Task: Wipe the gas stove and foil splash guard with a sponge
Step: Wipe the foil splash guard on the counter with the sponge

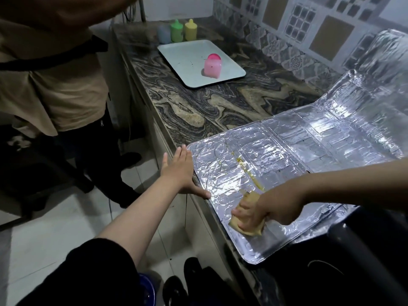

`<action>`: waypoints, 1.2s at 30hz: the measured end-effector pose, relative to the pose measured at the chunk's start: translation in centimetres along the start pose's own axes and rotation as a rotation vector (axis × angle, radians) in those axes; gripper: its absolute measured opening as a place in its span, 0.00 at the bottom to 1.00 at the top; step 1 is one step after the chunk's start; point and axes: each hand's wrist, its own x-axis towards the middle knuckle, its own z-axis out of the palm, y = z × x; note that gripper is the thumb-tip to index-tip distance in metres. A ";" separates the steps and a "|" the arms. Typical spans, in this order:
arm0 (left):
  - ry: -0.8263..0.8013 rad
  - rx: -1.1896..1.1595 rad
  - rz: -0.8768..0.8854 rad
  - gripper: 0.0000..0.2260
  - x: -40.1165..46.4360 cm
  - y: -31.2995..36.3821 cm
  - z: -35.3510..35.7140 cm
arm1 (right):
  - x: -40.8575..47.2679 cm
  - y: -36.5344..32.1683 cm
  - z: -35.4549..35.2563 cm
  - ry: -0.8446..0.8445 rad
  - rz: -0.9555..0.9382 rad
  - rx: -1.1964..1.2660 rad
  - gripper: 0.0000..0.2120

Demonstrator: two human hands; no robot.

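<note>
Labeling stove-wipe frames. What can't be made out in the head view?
- Gas stove: dark, mostly cut off by the bottom-right edge; burners unreadable.
- Sponge: mostly covered by the right hand.
- Blue bottle: blurred.
- Foil splash guard: top right corner cropped.

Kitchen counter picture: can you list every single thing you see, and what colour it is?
Crinkled silver foil splash guard: one, lying flat on the counter.
Yellow greasy streak: one, on the foil.
Tan sponge: one, on the foil.
White rectangular tray: one, farther along the counter.
Pink plastic container: one, on the tray.
Plastic bottles: blue, green, yellow, behind the tray.
Swirly marble counter: one.
Another person: standing left.
Left hand: flat at the foil's edge.
Right hand: grips the sponge.
</note>
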 end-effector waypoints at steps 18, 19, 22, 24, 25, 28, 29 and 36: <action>-0.020 0.033 -0.025 0.68 0.2 0.3 -0.1 | -1.3 0.5 -12.8 0.786 0.275 0.436 0.11; -0.020 0.032 -0.025 0.68 0.3 0.3 -0.1 | -0.4 0.7 -13.2 0.840 0.286 0.405 0.16; -0.009 0.026 -0.016 0.68 0.3 0.2 -0.1 | 2.8 1.9 -13.4 0.735 0.302 0.266 0.35; -0.008 0.032 -0.012 0.68 0.2 0.1 0.0 | 4.7 2.3 -12.8 0.590 0.279 0.125 0.37; -0.010 0.039 -0.013 0.68 0.3 0.1 0.1 | 5.2 2.2 -12.4 0.552 0.260 0.064 0.38; -0.016 0.050 -0.019 0.68 0.4 0.2 0.0 | 5.3 1.7 -11.2 0.518 0.203 -0.043 0.40; -0.016 0.049 -0.021 0.68 0.4 0.2 0.0 | 5.1 1.4 -10.7 0.504 0.175 -0.058 0.40; -0.020 0.069 -0.044 0.69 0.6 0.4 0.0 | 1.1 -1.0 -8.6 0.344 0.045 -0.056 0.35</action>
